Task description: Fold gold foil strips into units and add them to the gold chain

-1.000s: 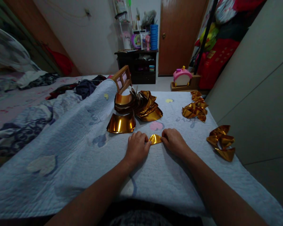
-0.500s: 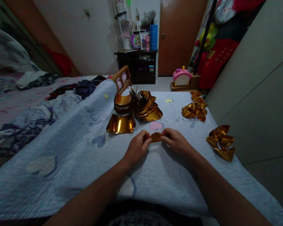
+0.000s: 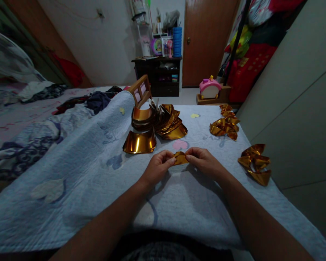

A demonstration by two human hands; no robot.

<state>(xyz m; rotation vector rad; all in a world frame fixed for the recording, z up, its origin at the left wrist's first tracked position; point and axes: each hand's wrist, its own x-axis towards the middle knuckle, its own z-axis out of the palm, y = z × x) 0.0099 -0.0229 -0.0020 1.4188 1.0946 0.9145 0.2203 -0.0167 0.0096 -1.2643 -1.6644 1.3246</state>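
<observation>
A gold foil piece (image 3: 180,158) is stretched crosswise between the fingers, its long axis running from the left hand (image 3: 158,165) to the right hand (image 3: 203,160). From here its arched edge faces away from the person. The fingers of both hands pinch it, one at either end, over a blue quilt (image 3: 179,203). Bare quilt spreads between the wrists, back to the near edge. Beyond the left fingers sit curved gold foil sheets (image 3: 139,143) in stacks. Well out from the right fingers, folded gold foil shapes (image 3: 225,128) lie along the quilt's right edge, near a pale cabinet (image 3: 296,108). Lettering on the quilt beyond the right fingers is too faint to read surely; marks on a red box (image 3: 254,65) farther off are too small.
</observation>
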